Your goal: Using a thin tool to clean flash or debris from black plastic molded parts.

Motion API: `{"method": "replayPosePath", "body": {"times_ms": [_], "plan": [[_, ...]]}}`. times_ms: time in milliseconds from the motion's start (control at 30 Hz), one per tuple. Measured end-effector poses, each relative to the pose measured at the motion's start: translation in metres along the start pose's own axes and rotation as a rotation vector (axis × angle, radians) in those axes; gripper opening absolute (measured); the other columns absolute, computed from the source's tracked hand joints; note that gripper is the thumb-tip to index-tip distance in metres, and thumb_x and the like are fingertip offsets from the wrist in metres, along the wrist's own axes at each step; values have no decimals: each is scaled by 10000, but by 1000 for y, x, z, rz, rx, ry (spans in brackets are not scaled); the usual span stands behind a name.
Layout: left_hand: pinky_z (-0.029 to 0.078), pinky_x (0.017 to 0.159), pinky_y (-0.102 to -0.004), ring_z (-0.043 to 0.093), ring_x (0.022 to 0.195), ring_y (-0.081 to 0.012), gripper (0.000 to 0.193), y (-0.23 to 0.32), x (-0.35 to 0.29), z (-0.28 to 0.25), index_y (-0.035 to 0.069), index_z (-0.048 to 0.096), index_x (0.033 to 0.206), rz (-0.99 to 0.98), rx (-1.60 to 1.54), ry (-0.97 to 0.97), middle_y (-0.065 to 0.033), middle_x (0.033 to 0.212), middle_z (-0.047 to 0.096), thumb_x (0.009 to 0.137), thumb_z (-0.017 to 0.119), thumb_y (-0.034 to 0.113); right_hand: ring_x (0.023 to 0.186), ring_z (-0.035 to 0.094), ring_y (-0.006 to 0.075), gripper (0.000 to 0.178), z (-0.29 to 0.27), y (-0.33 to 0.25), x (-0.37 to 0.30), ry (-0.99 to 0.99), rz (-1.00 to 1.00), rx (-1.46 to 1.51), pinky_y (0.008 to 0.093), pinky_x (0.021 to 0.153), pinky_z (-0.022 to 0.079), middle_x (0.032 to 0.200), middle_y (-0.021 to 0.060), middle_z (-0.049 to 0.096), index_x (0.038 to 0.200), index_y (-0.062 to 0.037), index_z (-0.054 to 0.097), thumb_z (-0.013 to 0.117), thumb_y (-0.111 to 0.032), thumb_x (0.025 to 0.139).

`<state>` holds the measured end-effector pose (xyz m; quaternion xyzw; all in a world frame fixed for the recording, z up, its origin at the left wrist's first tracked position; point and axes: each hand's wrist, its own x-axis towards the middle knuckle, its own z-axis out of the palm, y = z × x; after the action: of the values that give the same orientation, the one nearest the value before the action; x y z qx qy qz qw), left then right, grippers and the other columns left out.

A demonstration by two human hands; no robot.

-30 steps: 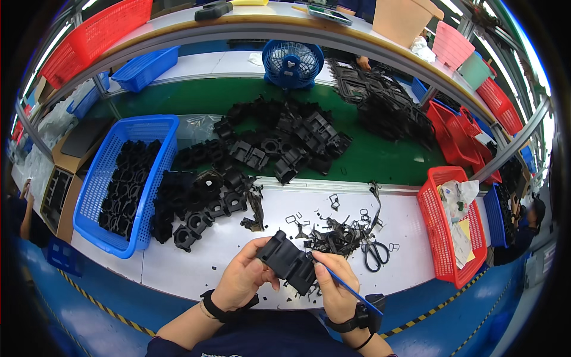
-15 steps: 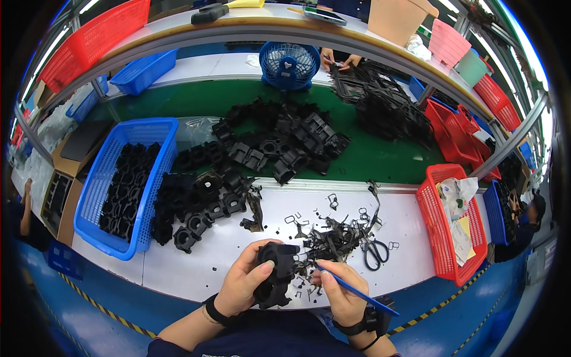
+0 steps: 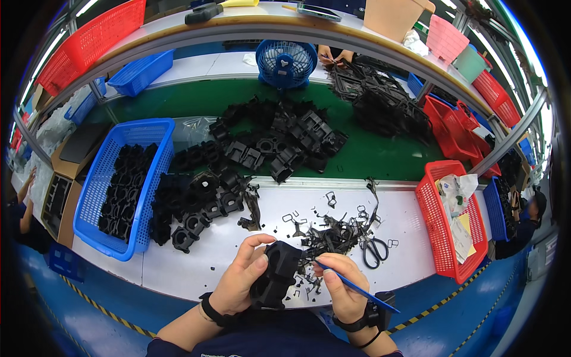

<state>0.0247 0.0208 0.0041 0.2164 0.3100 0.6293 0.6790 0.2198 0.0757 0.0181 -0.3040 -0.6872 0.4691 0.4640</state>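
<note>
My left hand (image 3: 237,284) grips a black molded plastic part (image 3: 285,262) with rounded hollows, held just above the near table edge. Its thumb rests on the near face and the index finger reaches behind the top. In my right hand (image 3: 347,294) is a slim blue pen-shaped tool (image 3: 383,303), slanting down to the right. The tool's tip end points at the part's right side; contact cannot be made out. Beyond both hands lies a pile of thin black plastic scraps (image 3: 333,236), with black-handled scissors (image 3: 375,253) at its right.
More black molded parts (image 3: 205,215) are heaped left and on the green surface (image 3: 380,160). A blue basket (image 3: 156,196) holds similar parts; a red basket (image 3: 437,238) holds papers. A blue fan (image 3: 286,64) stands under the overhead shelf (image 3: 262,22). Other people work nearby.
My left hand has turned the black plastic part, so a smoother face now shows at its upper right. The blue tool stays in my right hand, nearly in place.
</note>
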Motion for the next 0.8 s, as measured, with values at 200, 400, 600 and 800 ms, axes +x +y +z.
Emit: {"method": "replayPosePath", "body": {"times_ms": [200,400,600,800], "plan": [[440,985,-369,525,1175,-229,687,5,5,-11,118,262,1457,-180,-111,-206,-173,1310,487,862,602,169,866,647,214,222,3,-2,-1,16,141,122,295,788,512,970,153,657,1116,40,611,571,0,901],[500,864,-331,577,1080,-242,706,-3,5,-24,66,259,1452,-193,-293,-150,-176,1320,482,899,594,348,919,649,232,217,-4,3,2,-25,37,-10,300,803,510,1008,159,658,1072,22,642,625,18,856],[535,728,-301,606,955,-230,826,-7,4,-24,39,308,1405,-93,-348,-314,-173,1335,468,837,627,548,978,640,260,210,6,5,0,29,95,51,319,844,498,1058,165,656,1044,9,662,655,16,833],[541,644,-337,603,890,-236,696,-3,5,-16,41,391,1326,-19,-195,-202,-174,1293,483,823,663,439,969,640,259,206,8,1,0,16,92,-4,313,846,495,1055,162,657,1034,9,669,665,12,828]]}}
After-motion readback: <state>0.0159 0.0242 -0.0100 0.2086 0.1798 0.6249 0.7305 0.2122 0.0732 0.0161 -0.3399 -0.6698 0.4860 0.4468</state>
